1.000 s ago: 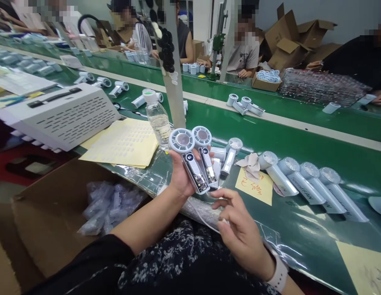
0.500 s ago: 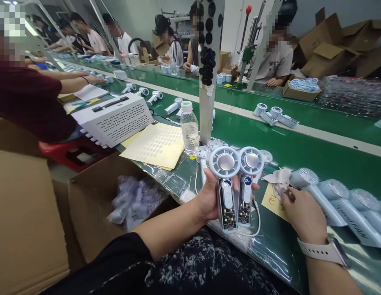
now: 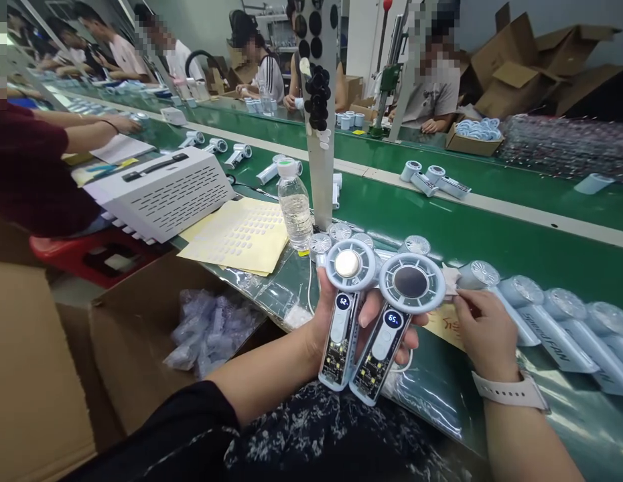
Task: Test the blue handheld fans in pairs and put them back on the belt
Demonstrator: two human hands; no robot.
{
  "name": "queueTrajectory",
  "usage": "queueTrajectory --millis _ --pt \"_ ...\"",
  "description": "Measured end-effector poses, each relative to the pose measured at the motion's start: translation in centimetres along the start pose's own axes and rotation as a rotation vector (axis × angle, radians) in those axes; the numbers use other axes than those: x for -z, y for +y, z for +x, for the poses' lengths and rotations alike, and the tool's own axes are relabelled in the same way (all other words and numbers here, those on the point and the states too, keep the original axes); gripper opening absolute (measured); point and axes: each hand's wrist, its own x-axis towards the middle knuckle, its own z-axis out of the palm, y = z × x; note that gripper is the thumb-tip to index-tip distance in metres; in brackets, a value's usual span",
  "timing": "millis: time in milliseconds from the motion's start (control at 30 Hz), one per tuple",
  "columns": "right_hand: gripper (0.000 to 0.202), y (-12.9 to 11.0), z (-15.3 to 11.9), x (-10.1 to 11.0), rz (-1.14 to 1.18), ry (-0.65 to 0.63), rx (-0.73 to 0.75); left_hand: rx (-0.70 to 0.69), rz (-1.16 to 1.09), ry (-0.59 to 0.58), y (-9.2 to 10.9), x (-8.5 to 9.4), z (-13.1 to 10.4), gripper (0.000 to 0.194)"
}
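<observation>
My left hand (image 3: 319, 325) holds two light blue handheld fans side by side over the table edge. The left fan (image 3: 337, 331) shows 62 on its round display, and the right fan (image 3: 384, 341) shows 65. Both have clear fronts with circuit boards visible and round metallic discs in their ring heads. My right hand (image 3: 485, 328), with a pale watch strap on the wrist, pinches a crumpled whitish cloth (image 3: 449, 278) just right of the right fan's head. Beneath that hand lies a yellow paper (image 3: 445, 325) with red writing.
More fans (image 3: 547, 328) lie in a row at the right. A water bottle (image 3: 295, 211) stands by a metal post (image 3: 321, 181). Left are a sticker sheet (image 3: 241, 234), a white slotted box (image 3: 175, 191) and a carton (image 3: 135, 335). Co-workers sit across the green conveyor (image 3: 492, 234).
The two fans have spread apart and tilted, and the right one is nearer the camera. My right hand and the cloth are now close to its head. The view has shifted slightly.
</observation>
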Motion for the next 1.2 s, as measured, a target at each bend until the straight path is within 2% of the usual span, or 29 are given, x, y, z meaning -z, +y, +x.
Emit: queueTrajectory --millis 67,133,233,267,400,467,533,700,800,900,967,1000,1067,1133,1200 --pt "0.024 -1.8 -0.2 1.8 0.181 0.106 0.013 0.021 0.038 0.014 -0.1 -0.1 0.0 0.076" --pt "0.012 -4.1 -0.7 3.8 0.476 0.118 0.071 0.055 0.065 0.040 -0.4 -0.1 0.0 0.075" --pt "0.003 -7.4 -1.3 5.7 0.753 -0.110 0.148 0.126 0.083 0.030 -1.1 0.2 -0.1 0.075" --pt "0.012 -8.1 -1.3 5.9 0.807 -0.190 0.112 0.156 0.090 0.018 -1.3 0.4 -0.2 0.074" --pt "0.068 -8.5 -1.2 5.2 1.064 -0.488 -0.232 0.260 0.161 0.052 -1.9 1.1 -0.6 0.074" --pt "0.070 -8.2 -1.2 4.8 1.119 -0.625 -0.346 0.265 0.220 0.104 -2.0 1.3 -0.9 0.073" --pt "0.059 -8.2 -1.5 4.6 1.131 -0.673 -0.404 0.261 0.258 0.150 -2.0 1.3 -1.0 0.072" --pt "0.041 -9.1 -2.3 4.2 1.087 -0.479 -0.379 0.231 0.266 0.204 -2.0 0.5 -0.7 0.075" --pt "0.049 -8.3 -1.6 4.6 0.817 -0.401 -0.258 0.227 0.268 0.173 -2.0 0.2 -0.6 0.072" --pt "0.058 -6.8 0.1 6.2 0.459 -0.182 -0.124 0.258 0.191 0.136 -1.8 0.2 -0.7 0.070" --pt "0.056 -6.5 1.2 7.5 0.484 -0.168 -0.096 0.288 0.125 0.095 -1.6 0.2 -0.7 0.070" --pt "0.053 -6.7 1.8 8.1 0.561 -0.234 -0.055 0.307 0.101 0.074 -1.6 0.2 -0.7 0.071" --pt "0.044 -7.8 2.8 8.7 0.695 -0.457 0.134 0.352 0.075 0.040 -1.7 0.1 -0.6 0.072" --pt "0.039 -9.0 3.8 8.5 0.726 -0.686 0.314 0.398 0.070 0.019 -1.8 0.0 -0.5 0.074" --pt "0.049 -9.8 4.6 7.7 0.729 -0.882 0.341 0.438 0.074 0.017 -1.9 -0.1 -0.5 0.075"
